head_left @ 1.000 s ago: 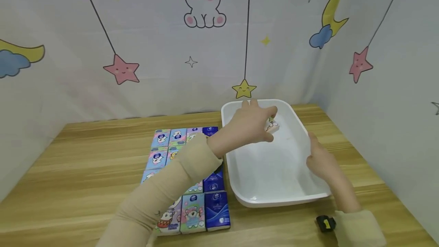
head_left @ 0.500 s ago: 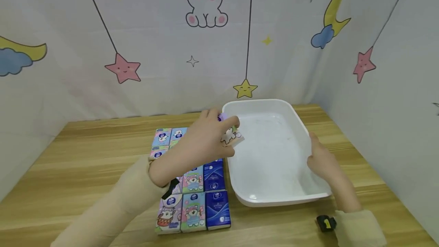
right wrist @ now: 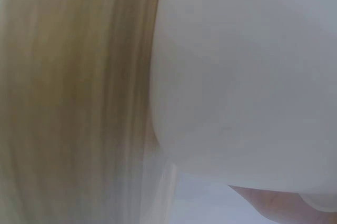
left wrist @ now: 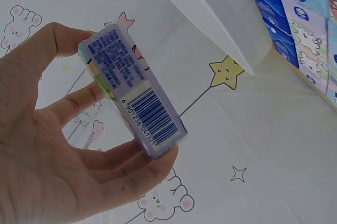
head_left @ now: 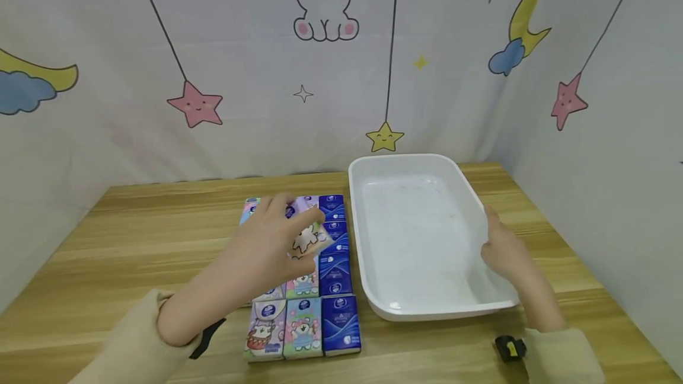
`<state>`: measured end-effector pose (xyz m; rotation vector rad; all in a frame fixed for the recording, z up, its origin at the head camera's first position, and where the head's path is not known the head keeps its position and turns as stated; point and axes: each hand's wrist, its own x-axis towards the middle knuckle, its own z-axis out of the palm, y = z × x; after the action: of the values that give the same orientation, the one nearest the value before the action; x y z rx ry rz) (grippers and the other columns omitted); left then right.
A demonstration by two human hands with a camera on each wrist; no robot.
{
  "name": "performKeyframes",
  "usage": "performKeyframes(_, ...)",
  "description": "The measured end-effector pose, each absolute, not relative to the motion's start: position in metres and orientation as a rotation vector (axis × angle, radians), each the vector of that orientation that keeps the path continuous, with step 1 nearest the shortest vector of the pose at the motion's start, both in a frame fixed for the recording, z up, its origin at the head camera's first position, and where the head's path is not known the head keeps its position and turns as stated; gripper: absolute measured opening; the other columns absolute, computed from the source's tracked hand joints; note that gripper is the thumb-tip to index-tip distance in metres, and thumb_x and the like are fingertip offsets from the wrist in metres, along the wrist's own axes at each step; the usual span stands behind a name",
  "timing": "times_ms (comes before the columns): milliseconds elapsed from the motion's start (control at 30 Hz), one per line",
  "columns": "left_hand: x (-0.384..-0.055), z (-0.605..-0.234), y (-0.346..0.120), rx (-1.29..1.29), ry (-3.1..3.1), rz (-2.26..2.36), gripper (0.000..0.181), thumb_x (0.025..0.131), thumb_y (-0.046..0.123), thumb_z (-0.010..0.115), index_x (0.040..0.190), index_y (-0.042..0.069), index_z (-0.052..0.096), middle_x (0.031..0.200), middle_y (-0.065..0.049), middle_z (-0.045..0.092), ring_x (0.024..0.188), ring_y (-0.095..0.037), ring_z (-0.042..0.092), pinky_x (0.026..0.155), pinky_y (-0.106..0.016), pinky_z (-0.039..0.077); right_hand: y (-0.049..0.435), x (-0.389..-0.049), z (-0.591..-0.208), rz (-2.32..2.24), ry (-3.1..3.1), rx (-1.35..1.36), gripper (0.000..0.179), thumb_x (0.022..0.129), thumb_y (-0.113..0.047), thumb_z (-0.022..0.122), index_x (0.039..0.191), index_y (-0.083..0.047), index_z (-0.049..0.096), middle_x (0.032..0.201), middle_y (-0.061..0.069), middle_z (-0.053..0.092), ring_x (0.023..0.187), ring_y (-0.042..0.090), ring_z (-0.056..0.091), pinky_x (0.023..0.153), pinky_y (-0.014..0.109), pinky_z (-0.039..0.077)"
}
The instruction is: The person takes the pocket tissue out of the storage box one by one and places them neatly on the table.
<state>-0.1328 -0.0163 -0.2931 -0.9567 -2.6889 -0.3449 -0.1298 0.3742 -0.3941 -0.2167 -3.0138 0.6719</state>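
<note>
In the head view my left hand (head_left: 264, 248) holds a small tissue pack (head_left: 306, 240) printed with a cartoon animal, above rows of similar packs. The left wrist view shows this pack's barcode side (left wrist: 150, 116), pinched between thumb and fingers. A white plastic tray (head_left: 418, 311) stands to the right of the rows, its inside bare. My right hand (head_left: 504, 250) grips the tray's right rim; its outer fingers are hidden behind the wall. The tray's smooth wall (right wrist: 242, 77) fills much of the right wrist view.
Pastel tissue packs (head_left: 303, 328) and a column of dark blue packs (head_left: 341, 325) lie in rows on the wooden table (head_left: 133, 277). A cartoon-printed curtain (head_left: 240, 34) hangs behind. Black wrist straps (head_left: 509, 348) show beside the sleeves.
My left hand, still holding the tissue pack, has moved left from over the tray to above the rows of packs. My right hand stays at the tray's rim.
</note>
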Motion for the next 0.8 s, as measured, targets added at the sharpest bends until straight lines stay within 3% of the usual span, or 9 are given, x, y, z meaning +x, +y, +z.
performKeyframes(133, -0.123, -0.295, -0.035, -0.929, -2.688, -0.355, 0.043, 0.074, 0.027, 0.078, 0.114, 0.027, 0.062, 0.116, -0.016, 0.054, 0.099, -0.031, 0.051, 0.068, -0.037, 0.051, 0.373, -0.131, -0.394, 0.671, -3.016, -0.219, 0.073, 0.086, 0.003, 0.037, 0.148, 0.011, 0.000, 0.143, 0.042, 0.028, 0.118, 0.060, 0.043, 0.090, 0.067, 0.041)
performKeyframes(300, -0.115, -0.297, -0.057, -0.880, -2.729, -0.394, 0.041, 0.075, 0.028, 0.079, 0.112, 0.030, 0.061, 0.111, -0.011, 0.053, 0.092, -0.024, 0.049, 0.062, -0.027, 0.046, 0.373, -0.131, -0.393, 0.687, -3.022, -0.228, 0.073, 0.087, 0.003, 0.037, 0.149, 0.011, -0.001, 0.141, 0.043, 0.029, 0.106, 0.055, 0.053, 0.083, 0.063, 0.046)
performKeyframes(400, -0.113, -0.299, -0.068, -0.835, -2.763, -0.407, 0.039, 0.076, 0.030, 0.078, 0.110, 0.032, 0.060, 0.115, -0.011, 0.053, 0.090, -0.023, 0.050, 0.062, -0.027, 0.046, 0.374, -0.130, -0.393, 0.689, -3.030, -0.232, 0.073, 0.087, 0.002, 0.037, 0.148, 0.011, -0.002, 0.141, 0.043, 0.029, 0.102, 0.053, 0.054, 0.081, 0.061, 0.047)
performKeyframes(600, -0.113, -0.308, -0.088, -0.795, -2.795, -0.368, 0.033, 0.075, 0.036, 0.079, 0.103, 0.037, 0.061, 0.115, -0.011, 0.057, 0.089, -0.022, 0.052, 0.064, -0.033, 0.050, 0.374, -0.130, -0.393, 0.678, -3.032, -0.225, 0.073, 0.086, 0.003, 0.037, 0.148, 0.011, -0.001, 0.139, 0.043, 0.031, 0.110, 0.056, 0.051, 0.083, 0.063, 0.046)
performKeyframes(800, -0.114, -0.324, -0.110, -0.916, -2.801, -0.284, 0.035, 0.073, 0.034, 0.080, 0.101, 0.043, 0.060, 0.116, -0.009, 0.057, 0.093, -0.020, 0.051, 0.064, -0.029, 0.048, 0.374, -0.132, -0.392, 0.681, -3.037, -0.230, 0.074, 0.087, 0.002, 0.037, 0.149, 0.010, -0.002, 0.140, 0.043, 0.031, 0.114, 0.059, 0.047, 0.086, 0.066, 0.044)
